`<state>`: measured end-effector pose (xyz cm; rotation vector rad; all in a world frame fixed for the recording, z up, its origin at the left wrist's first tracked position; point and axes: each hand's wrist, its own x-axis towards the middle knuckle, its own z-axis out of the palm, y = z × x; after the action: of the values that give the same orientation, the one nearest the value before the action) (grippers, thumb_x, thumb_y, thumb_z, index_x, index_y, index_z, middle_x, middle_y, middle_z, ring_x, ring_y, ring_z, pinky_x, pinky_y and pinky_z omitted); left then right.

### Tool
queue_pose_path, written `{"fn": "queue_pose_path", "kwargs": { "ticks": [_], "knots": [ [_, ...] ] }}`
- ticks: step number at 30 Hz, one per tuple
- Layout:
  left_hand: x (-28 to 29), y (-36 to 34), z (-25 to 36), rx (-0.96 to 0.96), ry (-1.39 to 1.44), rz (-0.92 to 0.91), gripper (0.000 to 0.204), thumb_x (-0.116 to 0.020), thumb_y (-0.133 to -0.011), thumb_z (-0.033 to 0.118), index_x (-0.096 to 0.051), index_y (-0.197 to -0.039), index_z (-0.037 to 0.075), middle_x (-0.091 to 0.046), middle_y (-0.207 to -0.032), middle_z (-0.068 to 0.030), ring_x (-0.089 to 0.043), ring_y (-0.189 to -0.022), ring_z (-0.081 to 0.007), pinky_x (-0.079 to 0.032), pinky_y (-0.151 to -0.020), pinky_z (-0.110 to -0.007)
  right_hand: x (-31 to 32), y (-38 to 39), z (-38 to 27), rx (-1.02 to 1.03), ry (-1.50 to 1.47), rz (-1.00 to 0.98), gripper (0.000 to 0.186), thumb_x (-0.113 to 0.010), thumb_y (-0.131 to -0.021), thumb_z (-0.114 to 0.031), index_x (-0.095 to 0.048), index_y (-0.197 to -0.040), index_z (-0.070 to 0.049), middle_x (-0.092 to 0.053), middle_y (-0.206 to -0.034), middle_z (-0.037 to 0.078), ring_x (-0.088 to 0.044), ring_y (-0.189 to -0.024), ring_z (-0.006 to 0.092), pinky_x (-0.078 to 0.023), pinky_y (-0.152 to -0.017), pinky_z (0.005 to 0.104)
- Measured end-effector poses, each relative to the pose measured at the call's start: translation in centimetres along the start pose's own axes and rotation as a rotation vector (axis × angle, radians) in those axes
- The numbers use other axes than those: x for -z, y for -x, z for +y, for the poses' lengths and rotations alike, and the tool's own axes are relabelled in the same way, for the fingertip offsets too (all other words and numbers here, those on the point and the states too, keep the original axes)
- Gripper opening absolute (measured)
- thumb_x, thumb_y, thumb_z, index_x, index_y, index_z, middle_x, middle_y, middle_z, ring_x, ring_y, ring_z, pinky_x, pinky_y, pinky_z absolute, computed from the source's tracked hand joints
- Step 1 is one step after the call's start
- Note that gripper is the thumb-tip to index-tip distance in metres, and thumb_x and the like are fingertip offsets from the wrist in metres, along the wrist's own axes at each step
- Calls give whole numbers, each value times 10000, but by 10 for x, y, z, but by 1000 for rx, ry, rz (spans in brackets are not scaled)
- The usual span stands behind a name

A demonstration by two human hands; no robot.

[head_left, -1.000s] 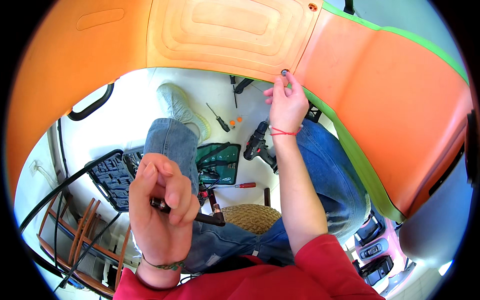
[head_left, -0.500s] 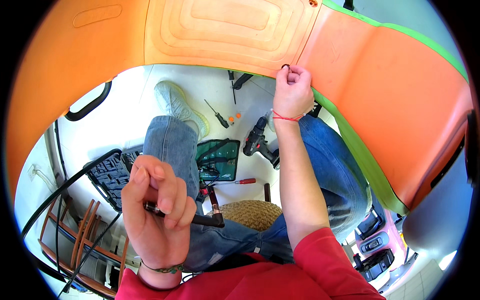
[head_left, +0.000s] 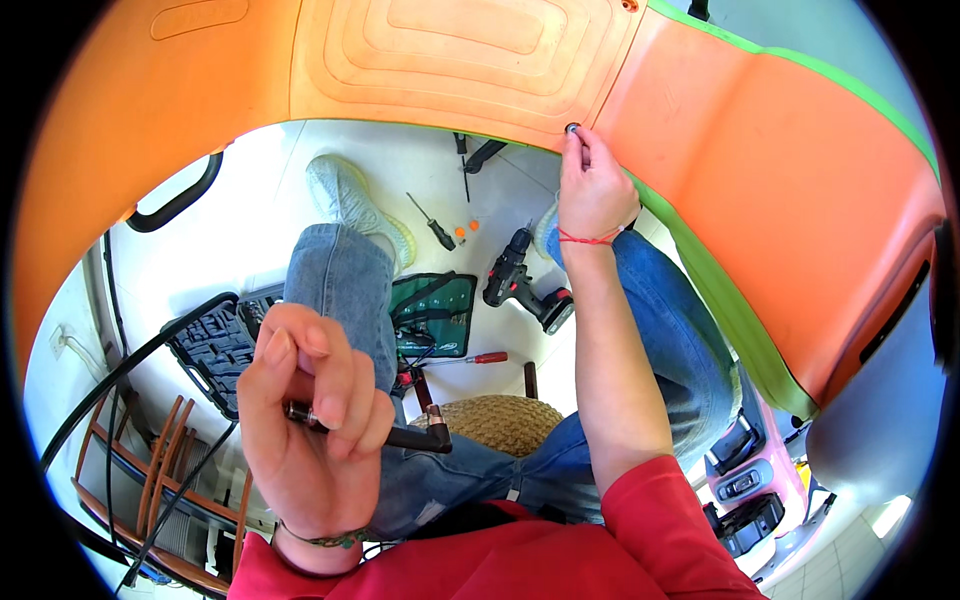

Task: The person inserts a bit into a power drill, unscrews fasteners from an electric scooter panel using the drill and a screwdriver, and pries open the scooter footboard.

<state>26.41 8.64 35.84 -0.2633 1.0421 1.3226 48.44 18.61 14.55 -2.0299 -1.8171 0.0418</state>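
Head view: a black L-shaped tool (head_left: 428, 440) is clamped in the curled fingers of the left hand (head_left: 315, 420), low and left of centre. And up top, at the edge of the orange panel (head_left: 440, 95), a small round fastener (head_left: 572, 128) is met by the right hand (head_left: 597, 195), thumb and forefinger close together; whether it is pinched cannot be told. Below, a drill (head_left: 510, 272) is seen lying.
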Motion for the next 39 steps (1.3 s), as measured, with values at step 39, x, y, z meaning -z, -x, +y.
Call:
{"fn": "queue_pose_path", "kwargs": {
  "ticks": [39],
  "knots": [
    [22,5,18,-9,28,-287,177,-298,-1028,186,-419,-989,63,-404,-704,-10,-285,-480,-84,-257,-410,-238,6,-25,-9,6,349,-300,206,-600,-828,-354,-731,-868,-201,-697,-773,68,-672,-731,283,-528,-648,395]
  ]
}}
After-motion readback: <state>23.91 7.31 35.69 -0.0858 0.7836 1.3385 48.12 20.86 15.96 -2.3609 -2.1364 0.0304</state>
